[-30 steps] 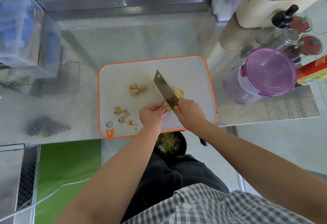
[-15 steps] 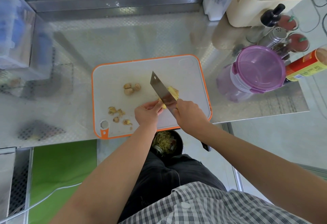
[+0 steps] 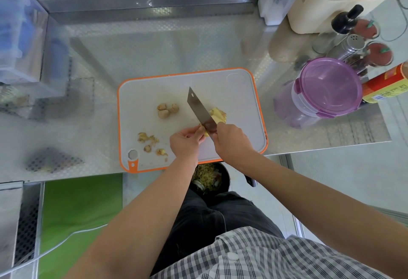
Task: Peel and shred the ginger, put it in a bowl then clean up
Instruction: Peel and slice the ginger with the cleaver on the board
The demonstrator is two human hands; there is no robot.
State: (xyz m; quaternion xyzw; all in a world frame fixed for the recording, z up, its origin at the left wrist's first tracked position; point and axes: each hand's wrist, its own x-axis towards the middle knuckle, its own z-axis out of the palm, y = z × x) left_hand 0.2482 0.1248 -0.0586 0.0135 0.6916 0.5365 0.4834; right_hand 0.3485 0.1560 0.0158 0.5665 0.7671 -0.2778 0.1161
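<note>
A white cutting board with an orange rim lies on the steel counter. My right hand grips the handle of a cleaver, whose blade points up and left across the board. My left hand pinches a small piece of ginger right at the blade's heel. Pale yellow peeled ginger slices lie just right of the blade. Three unpeeled ginger knobs sit mid-board, and brown peel scraps lie near the board's lower left.
A purple-lidded container stands right of the board, with spice jars, a red can and a cream holder behind it. A bin with scraps sits below the counter edge. Clear boxes stand at far left.
The view has shifted a little. The cleaver and both hands stay together at the board's lower middle, with the ginger piece still held at the blade.
</note>
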